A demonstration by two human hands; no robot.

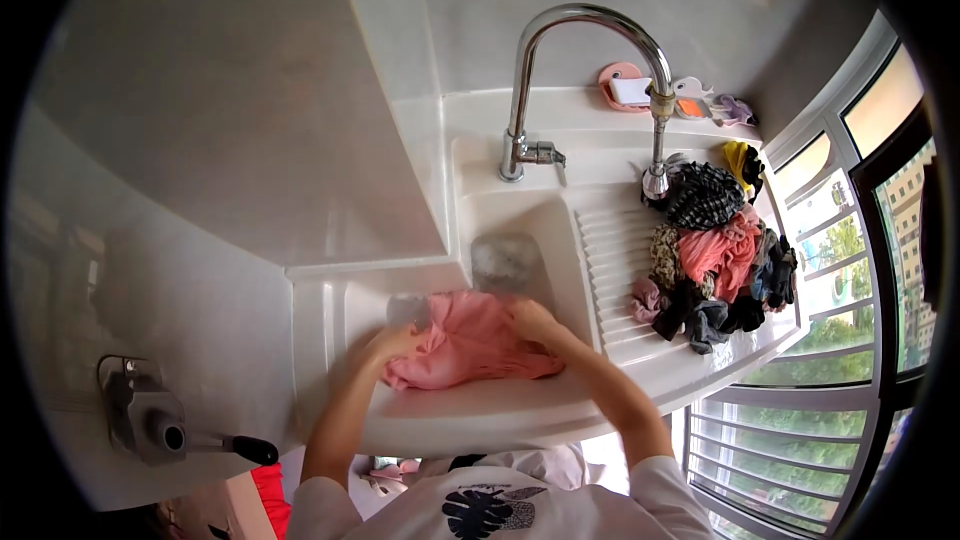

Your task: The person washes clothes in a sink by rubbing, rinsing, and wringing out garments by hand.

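A wet-looking pink cloth (465, 340) lies bunched across the front of the white sink, partly over the basin. My left hand (398, 342) grips its left side, with the fingers partly hidden in the folds. At the cloth's upper right, my right hand (532, 324) is closed on the fabric. Behind the cloth, foamy water (505, 260) shows in the basin. A chrome faucet (520, 90) arches above, its spout pointing down over the washboard side.
A pile of mixed clothes (715, 250) rests on the ribbed washboard (610, 260) at the right. Soap dishes (625, 90) stand on the back ledge. A metal crank (170, 425) juts from the left wall. Barred windows (830, 340) line the right.
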